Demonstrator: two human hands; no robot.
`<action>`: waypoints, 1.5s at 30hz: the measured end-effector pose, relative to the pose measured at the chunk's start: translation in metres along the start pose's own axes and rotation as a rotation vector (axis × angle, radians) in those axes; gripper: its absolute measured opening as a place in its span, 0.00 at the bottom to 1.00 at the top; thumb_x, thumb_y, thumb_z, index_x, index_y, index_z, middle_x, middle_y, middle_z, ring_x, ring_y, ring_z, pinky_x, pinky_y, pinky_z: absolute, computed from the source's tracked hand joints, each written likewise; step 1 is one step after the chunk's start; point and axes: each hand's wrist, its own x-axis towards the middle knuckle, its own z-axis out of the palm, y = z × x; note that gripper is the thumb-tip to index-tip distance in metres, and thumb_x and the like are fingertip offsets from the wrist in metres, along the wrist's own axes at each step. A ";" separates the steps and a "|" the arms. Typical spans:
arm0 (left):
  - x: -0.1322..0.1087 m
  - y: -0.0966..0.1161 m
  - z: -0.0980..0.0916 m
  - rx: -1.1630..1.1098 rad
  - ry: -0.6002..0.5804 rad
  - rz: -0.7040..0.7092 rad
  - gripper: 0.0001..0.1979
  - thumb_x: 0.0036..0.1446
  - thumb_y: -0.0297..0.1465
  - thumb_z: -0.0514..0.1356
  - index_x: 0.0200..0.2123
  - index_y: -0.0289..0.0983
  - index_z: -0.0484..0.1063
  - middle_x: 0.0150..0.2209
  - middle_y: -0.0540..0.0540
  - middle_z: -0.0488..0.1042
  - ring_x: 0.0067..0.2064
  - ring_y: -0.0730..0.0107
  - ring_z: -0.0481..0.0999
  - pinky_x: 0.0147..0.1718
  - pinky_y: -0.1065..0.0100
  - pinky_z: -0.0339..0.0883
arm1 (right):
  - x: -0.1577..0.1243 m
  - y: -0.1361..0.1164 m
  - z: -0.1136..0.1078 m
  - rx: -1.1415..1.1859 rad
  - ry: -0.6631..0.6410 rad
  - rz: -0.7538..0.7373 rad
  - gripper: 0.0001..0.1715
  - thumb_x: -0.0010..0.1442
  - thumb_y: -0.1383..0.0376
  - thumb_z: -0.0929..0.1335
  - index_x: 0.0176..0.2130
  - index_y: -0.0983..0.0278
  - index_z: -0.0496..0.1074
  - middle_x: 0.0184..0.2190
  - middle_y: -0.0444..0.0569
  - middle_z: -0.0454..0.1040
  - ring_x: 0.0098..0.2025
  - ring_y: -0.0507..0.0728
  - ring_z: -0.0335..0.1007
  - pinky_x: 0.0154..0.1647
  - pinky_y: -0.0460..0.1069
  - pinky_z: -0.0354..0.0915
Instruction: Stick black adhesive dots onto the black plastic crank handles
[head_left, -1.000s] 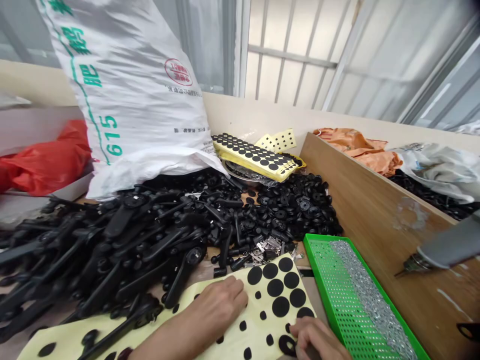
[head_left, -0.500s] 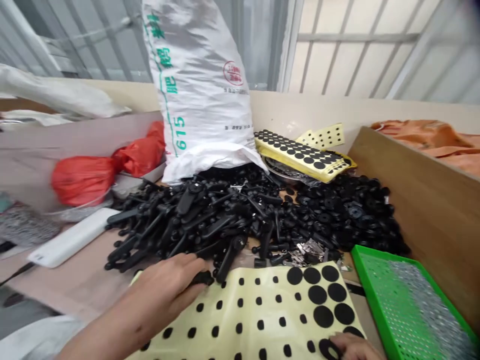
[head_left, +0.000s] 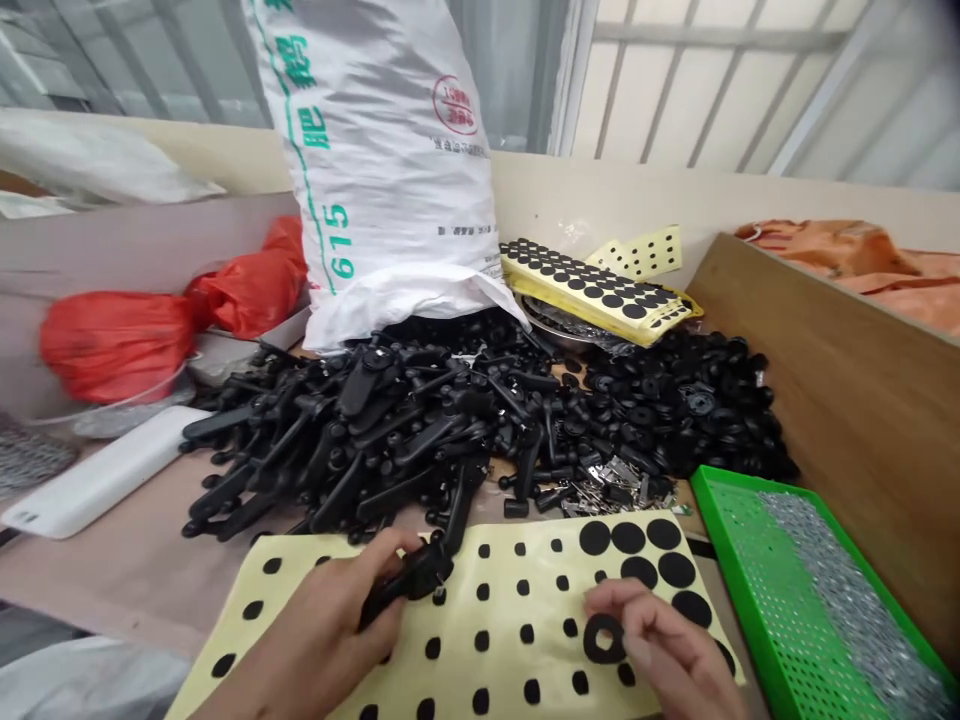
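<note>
My left hand [head_left: 322,630] is closed around a black plastic handle [head_left: 409,582] that it holds over a yellow backing sheet [head_left: 517,620] dotted with black round pads. My right hand [head_left: 664,650] pinches a black ring-shaped pad [head_left: 602,638] just above the same sheet, to the right of the handle. Larger black discs [head_left: 637,550] remain stuck at the sheet's far right corner. Behind the sheet lies a big pile of black handles [head_left: 360,440].
A heap of black round parts [head_left: 675,410] and small metal clips [head_left: 615,485] lie behind the sheet. A green perforated tray [head_left: 817,600] stands at right by a wooden divider [head_left: 840,400]. A white sack [head_left: 375,160], red bags [head_left: 127,335] and more pad sheets [head_left: 592,290] sit behind.
My left hand took a black handle from the pile and drew it back over the sheet. My right hand lifted a ring pad off the sheet and moved left toward it.
</note>
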 end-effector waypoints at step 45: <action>0.030 0.070 0.065 -0.800 -0.548 -0.050 0.21 0.52 0.29 0.53 0.51 0.38 0.68 0.37 0.48 0.75 0.23 0.76 0.67 0.24 0.74 0.60 | 0.008 -0.021 0.016 0.027 -0.021 0.021 0.05 0.50 0.66 0.67 0.24 0.63 0.67 0.38 0.49 0.70 0.42 0.56 0.67 0.41 0.48 0.63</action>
